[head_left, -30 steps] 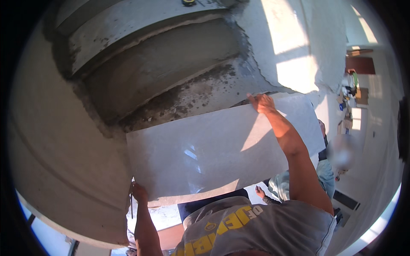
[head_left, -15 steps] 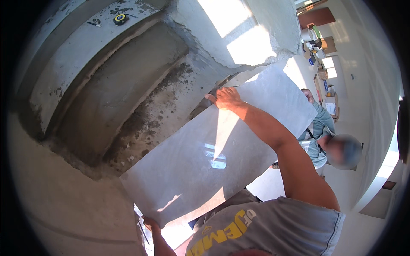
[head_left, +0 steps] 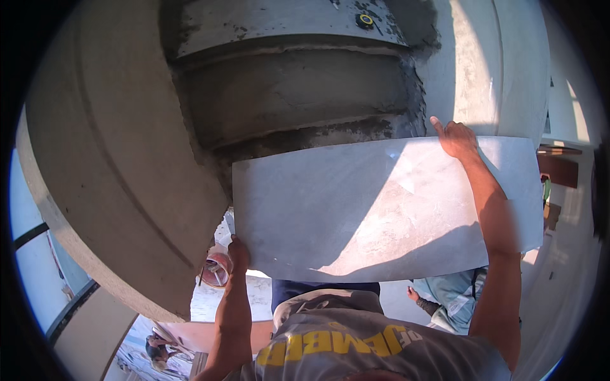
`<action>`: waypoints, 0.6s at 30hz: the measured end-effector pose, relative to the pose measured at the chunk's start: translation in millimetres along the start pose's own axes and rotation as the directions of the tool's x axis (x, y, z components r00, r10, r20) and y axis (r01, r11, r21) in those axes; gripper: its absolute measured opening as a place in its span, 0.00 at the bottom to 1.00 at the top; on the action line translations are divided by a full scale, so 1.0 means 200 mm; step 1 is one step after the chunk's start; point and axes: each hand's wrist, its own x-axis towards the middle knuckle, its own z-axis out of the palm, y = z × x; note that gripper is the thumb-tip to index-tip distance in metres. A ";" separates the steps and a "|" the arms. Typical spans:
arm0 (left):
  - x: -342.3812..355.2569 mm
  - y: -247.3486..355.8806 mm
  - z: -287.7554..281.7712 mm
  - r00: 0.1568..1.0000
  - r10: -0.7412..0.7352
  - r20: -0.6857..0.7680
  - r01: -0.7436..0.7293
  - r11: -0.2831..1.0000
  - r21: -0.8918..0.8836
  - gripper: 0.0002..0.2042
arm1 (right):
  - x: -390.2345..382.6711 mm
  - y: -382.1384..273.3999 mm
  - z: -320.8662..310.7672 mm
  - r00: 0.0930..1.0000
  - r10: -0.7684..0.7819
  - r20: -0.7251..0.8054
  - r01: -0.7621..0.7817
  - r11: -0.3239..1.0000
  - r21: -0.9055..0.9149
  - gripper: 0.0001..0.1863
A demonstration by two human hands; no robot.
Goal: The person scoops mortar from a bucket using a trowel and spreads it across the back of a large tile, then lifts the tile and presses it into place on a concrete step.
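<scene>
A large pale grey tile (head_left: 318, 203) lies across the front of my body, lit by a slanting patch of sun. My left hand (head_left: 239, 254) grips its left short edge; the fingers are mostly behind the slab. Over the far long edge, toward the right, my right hand (head_left: 456, 138) is closed, thumb pointing up and away. Just beyond the tile is a concrete step (head_left: 305, 82) with damp grey mortar on its surfaces. The tile's far edge overlaps the lower step in view; whether they touch I cannot tell.
A tape measure (head_left: 365, 21) lies on the upper tiled step. Concrete side walls (head_left: 127, 146) flank the stairs. At lower left stands a reddish bucket (head_left: 217, 269) with something inside. A co-worker in a light green shirt (head_left: 454, 298) is below the tile's right part.
The tile has swung from a diagonal to nearly level across my view, as the whole view turned toward the stairs. Both my hands keep their hold on it.
</scene>
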 end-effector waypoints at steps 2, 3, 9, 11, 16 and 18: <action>0.06 0.08 0.01 0.994 0.038 -0.103 -0.037 0.999 0.011 0.38 | 0.10 -0.05 -0.15 0.994 -0.045 -0.104 0.046 0.999 0.010 0.50; 0.11 0.11 0.03 0.988 0.062 -0.145 -0.059 0.998 0.024 0.38 | 0.16 -0.03 -0.20 0.973 -0.132 -0.190 0.134 0.991 -0.003 0.51; 0.39 0.40 0.10 0.958 0.236 -0.164 -0.230 0.972 0.055 0.38 | 0.46 -0.24 -0.50 0.994 -0.069 -0.087 0.066 0.997 -0.041 0.50; 0.49 0.50 0.07 0.941 0.261 -0.217 -0.262 0.965 0.026 0.37 | 0.59 -0.24 -0.49 0.982 -0.095 -0.162 0.094 0.995 -0.013 0.50; 0.81 0.59 0.05 0.943 0.232 -0.241 -0.228 0.973 0.044 0.36 | 0.85 -0.47 -0.51 0.991 -0.083 -0.101 0.080 0.996 -0.026 0.49; 0.90 0.67 0.05 0.924 0.285 -0.255 -0.278 0.958 0.062 0.36 | 0.93 -0.51 -0.50 0.992 -0.070 -0.106 0.071 0.997 0.009 0.50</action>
